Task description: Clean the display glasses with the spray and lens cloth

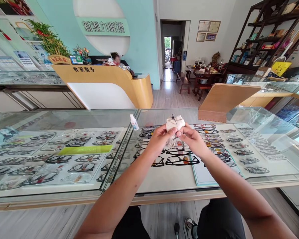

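Note:
Over the glass counter, my left hand (162, 135) and my right hand (192, 139) are close together, fingers pinched around a folded white cloth (174, 123). A small dark, thin piece sticks up above the cloth, and a thin clear-and-dark shape hangs below it. These look like parts of a pair of eyeglasses, mostly covered by the cloth and my fingers. Left of my hands a small white spray bottle (134, 122) stands upright on the glass. Beneath the glass, dark-framed eyeglasses (182, 160) lie in rows.
The glass display counter (144, 190) spans the view in front of me. A brown wooden stand (224, 99) rests on it at the right. Beyond are a curved reception desk (102, 78) with a person behind it, a wooden table (204, 71) and tall shelves.

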A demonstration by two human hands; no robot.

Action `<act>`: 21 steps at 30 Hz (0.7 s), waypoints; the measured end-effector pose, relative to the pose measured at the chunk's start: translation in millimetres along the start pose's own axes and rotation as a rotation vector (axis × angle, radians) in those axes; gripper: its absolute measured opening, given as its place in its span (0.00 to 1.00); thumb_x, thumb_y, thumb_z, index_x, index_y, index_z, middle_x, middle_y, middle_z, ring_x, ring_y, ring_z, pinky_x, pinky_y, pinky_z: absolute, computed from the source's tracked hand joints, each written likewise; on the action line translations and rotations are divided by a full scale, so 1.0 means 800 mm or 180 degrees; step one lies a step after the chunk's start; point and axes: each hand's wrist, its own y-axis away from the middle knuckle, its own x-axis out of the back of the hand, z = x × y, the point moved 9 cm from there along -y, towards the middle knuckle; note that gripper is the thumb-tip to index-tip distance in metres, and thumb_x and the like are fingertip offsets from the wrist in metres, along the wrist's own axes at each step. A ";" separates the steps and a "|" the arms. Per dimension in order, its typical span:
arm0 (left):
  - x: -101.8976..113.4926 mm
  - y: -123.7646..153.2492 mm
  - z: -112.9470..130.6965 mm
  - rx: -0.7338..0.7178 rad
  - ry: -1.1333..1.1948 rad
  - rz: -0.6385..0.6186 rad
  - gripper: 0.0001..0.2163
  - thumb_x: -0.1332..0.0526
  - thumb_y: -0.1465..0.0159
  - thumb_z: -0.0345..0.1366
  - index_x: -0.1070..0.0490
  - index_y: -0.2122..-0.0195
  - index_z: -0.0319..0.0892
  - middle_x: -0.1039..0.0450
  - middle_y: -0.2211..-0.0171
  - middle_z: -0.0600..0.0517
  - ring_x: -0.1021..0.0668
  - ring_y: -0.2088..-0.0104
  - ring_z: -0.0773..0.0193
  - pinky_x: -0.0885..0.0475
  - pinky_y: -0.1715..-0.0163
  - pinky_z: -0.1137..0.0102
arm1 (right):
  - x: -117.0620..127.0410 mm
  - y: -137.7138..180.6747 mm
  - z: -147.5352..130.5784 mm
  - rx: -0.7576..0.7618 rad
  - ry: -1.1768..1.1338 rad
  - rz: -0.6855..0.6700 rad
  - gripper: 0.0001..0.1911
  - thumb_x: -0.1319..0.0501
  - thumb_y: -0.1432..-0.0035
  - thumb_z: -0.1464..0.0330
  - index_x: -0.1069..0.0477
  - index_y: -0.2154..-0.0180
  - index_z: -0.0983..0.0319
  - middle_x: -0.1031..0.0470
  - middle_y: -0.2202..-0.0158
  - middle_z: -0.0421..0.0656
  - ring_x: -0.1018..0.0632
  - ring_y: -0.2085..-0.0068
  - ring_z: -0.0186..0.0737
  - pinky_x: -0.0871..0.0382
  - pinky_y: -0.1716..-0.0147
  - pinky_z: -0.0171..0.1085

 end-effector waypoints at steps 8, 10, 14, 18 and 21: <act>-0.007 0.000 0.010 -0.0007 0.0242 -0.0085 0.20 0.22 0.39 0.51 0.15 0.54 0.42 0.16 0.62 0.49 0.18 0.58 0.59 0.25 0.56 0.66 | -0.006 0.000 0.014 -0.0201 -0.0010 0.0007 0.18 0.30 0.35 0.47 0.14 0.61 0.54 0.22 0.54 0.44 0.25 0.45 0.49 0.34 0.38 0.48; -0.010 0.001 0.013 -0.0002 0.0190 -0.0240 0.17 0.21 0.40 0.48 0.16 0.58 0.41 0.18 0.66 0.51 0.20 0.64 0.63 0.26 0.59 0.68 | -0.007 0.001 0.020 -0.0342 -0.0267 -0.0061 0.18 0.29 0.35 0.47 0.14 0.63 0.55 0.22 0.59 0.43 0.24 0.51 0.47 0.31 0.44 0.46; -0.014 0.005 0.020 0.0001 -0.0011 -0.0439 0.17 0.18 0.44 0.45 0.18 0.62 0.39 0.21 0.72 0.52 0.23 0.70 0.65 0.29 0.65 0.69 | -0.006 0.004 0.024 -0.0496 -0.0703 -0.0207 0.18 0.29 0.35 0.49 0.13 0.64 0.56 0.20 0.60 0.44 0.23 0.52 0.47 0.30 0.47 0.44; -0.013 0.010 0.032 -0.0247 -0.0289 -0.0274 0.18 0.20 0.42 0.49 0.19 0.64 0.40 0.21 0.73 0.51 0.24 0.74 0.65 0.30 0.71 0.69 | -0.009 0.007 0.017 -0.0538 -0.0582 -0.0362 0.19 0.29 0.35 0.48 0.13 0.65 0.56 0.22 0.60 0.45 0.23 0.53 0.47 0.27 0.50 0.44; -0.012 0.015 0.041 -0.0430 -0.0438 -0.0082 0.19 0.23 0.40 0.52 0.21 0.67 0.40 0.23 0.75 0.52 0.27 0.77 0.67 0.34 0.75 0.70 | -0.013 0.008 0.008 -0.0471 -0.0383 -0.0451 0.21 0.31 0.35 0.46 0.12 0.64 0.55 0.23 0.56 0.46 0.23 0.54 0.46 0.25 0.51 0.44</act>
